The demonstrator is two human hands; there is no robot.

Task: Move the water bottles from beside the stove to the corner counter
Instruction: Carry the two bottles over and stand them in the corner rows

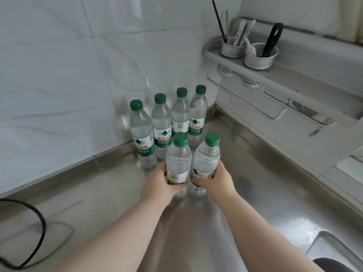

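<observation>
Left hand [159,183] grip wraps left bottle [178,163], right hand [218,179] wraps right bottle [206,160]; these 2 upright, caps up.

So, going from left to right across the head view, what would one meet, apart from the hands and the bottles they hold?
In order: black cable → first standing bottle → second standing bottle → third standing bottle → fourth standing bottle → first utensil cup → second utensil cup.

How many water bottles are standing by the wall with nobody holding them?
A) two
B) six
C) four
C: four green-capped water bottles stand free along the wall, while the left hand and the right hand each hold one more.
</observation>
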